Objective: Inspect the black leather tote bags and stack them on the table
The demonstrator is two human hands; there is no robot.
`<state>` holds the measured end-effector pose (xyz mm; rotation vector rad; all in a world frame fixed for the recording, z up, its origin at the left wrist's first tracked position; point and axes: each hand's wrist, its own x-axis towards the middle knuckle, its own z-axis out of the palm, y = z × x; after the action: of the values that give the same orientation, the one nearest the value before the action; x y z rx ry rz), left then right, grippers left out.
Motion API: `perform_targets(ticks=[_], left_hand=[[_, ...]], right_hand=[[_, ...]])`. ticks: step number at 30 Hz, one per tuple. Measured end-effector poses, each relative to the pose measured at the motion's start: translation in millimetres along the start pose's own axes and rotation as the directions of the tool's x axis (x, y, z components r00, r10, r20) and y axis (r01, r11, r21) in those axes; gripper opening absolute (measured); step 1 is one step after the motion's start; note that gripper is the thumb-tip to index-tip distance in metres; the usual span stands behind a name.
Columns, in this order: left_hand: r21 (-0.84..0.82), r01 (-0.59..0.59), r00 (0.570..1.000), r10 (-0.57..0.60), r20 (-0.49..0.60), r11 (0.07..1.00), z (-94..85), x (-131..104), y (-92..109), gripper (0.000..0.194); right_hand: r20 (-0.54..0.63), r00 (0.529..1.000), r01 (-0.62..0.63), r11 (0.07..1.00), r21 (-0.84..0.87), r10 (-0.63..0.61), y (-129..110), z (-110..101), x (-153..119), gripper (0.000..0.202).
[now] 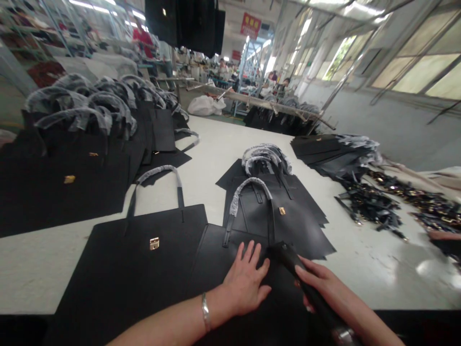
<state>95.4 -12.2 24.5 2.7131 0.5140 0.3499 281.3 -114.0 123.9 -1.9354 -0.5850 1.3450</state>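
Observation:
A black flat handbag panel (144,278) lies spread on the table in front of me, with a gold lock plate (154,243) on its left part. One of its handles (249,185), wrapped in clear plastic, stands up from the right part. My left hand (248,278) rests flat on that right part, fingers spread, just below the handle. Gripped in my right hand (317,283) is a black long-handled tool (311,293); its tip is near the handle's right foot. The tool's exact kind cannot be made out.
Behind the panel lies a stack of similar bag pieces (298,211) with wrapped handles. More bag pieces (90,178) are piled at left. Black straps with gold fittings (374,206) are heaped at right on the white table (360,269). A person's hand (442,235) shows at the right edge.

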Motion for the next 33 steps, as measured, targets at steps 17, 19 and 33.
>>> perform_targets(ticks=[17,19,33], left_hand=[[-0.003,0.003,1.000,-0.003,-0.001,1.000,1.6,1.1,-1.0,0.064],[0.002,0.002,1.000,-0.002,0.005,1.000,0.7,1.0,-0.9,0.063],[0.094,-0.025,0.997,0.032,-0.070,0.995,18.6,3.5,-7.2,0.055]], right_hand=[[-0.205,0.978,-0.005,0.983,0.186,0.044,16.3,-52.0,-16.0,0.048],[-0.153,0.987,-0.021,0.981,0.193,0.051,22.3,-49.5,-9.7,0.044],[-0.100,0.992,0.096,0.979,0.182,-0.078,13.9,-40.4,4.8,0.051]])
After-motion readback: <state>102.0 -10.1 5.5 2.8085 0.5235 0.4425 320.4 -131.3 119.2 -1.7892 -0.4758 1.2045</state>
